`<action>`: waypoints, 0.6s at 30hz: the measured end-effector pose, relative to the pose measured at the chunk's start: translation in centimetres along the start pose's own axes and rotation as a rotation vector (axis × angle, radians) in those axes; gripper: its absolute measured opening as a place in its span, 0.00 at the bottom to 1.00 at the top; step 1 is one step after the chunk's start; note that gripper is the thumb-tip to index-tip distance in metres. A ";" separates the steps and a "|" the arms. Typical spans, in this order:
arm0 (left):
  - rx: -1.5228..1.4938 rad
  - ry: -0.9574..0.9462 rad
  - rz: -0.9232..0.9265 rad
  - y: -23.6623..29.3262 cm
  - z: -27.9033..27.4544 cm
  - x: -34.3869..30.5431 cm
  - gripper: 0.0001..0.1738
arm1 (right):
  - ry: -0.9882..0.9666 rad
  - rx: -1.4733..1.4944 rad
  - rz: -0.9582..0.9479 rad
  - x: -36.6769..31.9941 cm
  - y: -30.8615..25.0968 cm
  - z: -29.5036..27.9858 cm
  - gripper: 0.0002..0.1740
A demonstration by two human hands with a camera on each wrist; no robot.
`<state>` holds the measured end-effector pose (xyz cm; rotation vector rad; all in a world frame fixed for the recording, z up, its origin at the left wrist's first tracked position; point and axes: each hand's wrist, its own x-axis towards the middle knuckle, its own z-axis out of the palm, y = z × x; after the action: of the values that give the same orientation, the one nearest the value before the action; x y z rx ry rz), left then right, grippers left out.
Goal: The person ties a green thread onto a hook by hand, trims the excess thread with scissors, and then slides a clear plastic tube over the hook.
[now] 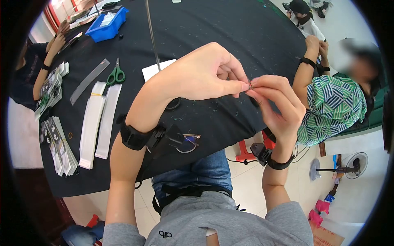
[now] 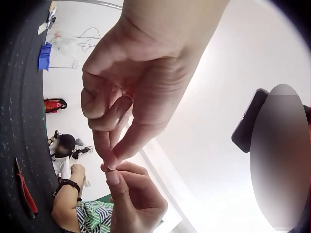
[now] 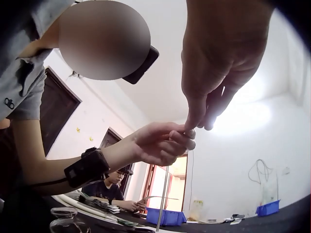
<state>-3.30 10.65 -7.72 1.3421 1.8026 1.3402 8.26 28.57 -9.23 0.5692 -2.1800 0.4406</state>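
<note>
Above the black-clothed table, my left hand (image 1: pixel 197 76) and right hand (image 1: pixel 283 102) meet at their fingertips. Between them, thumbs and forefingers pinch a tiny reddish thing (image 1: pixel 250 85), mostly hidden and too small to make out. The left wrist view has the left hand (image 2: pixel 136 82) above and the right hand (image 2: pixel 138 196) below, tips touching. In the right wrist view the right hand (image 3: pixel 218 53) comes down from above to the left hand (image 3: pixel 163 144); the held thing cannot be made out there.
Green-handled scissors (image 1: pixel 116 75), clear strips (image 1: pixel 108 123) and stacked packets (image 1: pixel 61 147) lie at left. A thin rod (image 1: pixel 152 35) rises by white paper (image 1: pixel 168 64). Glasses (image 1: pixel 188 143) rest at the near edge; a blue bin (image 1: pixel 107 26) stands farther back. People sit on both sides.
</note>
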 end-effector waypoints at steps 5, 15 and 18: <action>-0.084 0.211 0.112 0.7 0.4 -0.2 0.08 | 0.216 -0.099 -0.033 1.0 -0.3 -0.2 0.12; 0.038 0.357 0.213 2.2 1.5 -0.7 0.06 | 0.465 0.257 0.264 0.3 -2.2 1.2 0.16; 0.033 0.365 0.271 2.2 1.6 -0.8 0.06 | 0.421 0.276 0.255 0.3 -1.9 1.0 0.15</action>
<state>-0.80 10.63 -6.47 1.4748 1.9288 1.8046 8.47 26.39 -9.42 0.3064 -1.7993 0.9213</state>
